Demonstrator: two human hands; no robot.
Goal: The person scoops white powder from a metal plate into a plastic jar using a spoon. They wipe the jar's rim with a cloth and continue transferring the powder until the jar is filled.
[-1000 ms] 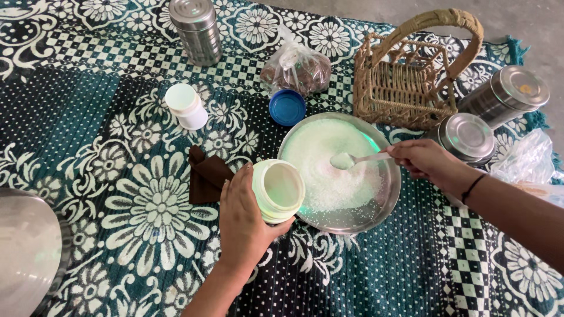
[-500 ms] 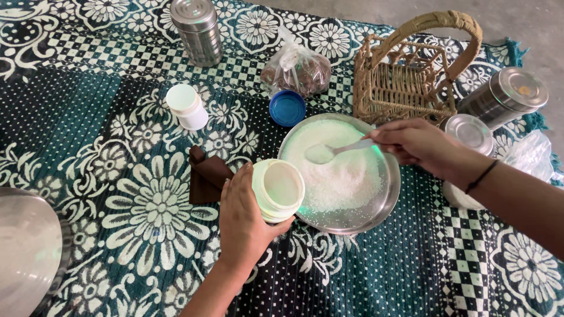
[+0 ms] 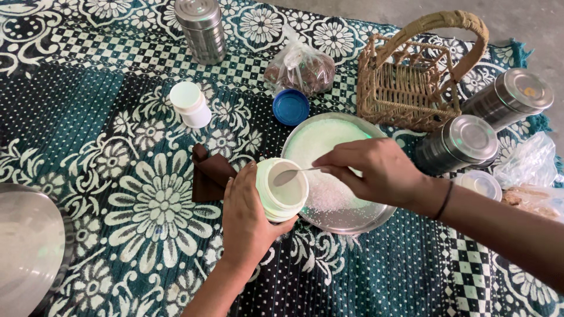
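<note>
Head view: left hand (image 3: 249,226) fingers clamp white jar (image 3: 282,189); right hand (image 3: 376,170) fingers pinch spoon (image 3: 292,174) over it

The setting looks like a home, with food being handled on the floor rather than at a counter. A teal, black and white flower-patterned woven cloth (image 3: 117,194) covers the ground, and bare grey concrete floor (image 3: 529,23) shows at the far right. Household kitchenware sits on it: lidded cylindrical steel canisters (image 3: 458,144), a round steel plate of white grains (image 3: 352,220), a woven wicker basket with a handle (image 3: 411,88) and knotted clear plastic food bags (image 3: 299,67).
</note>
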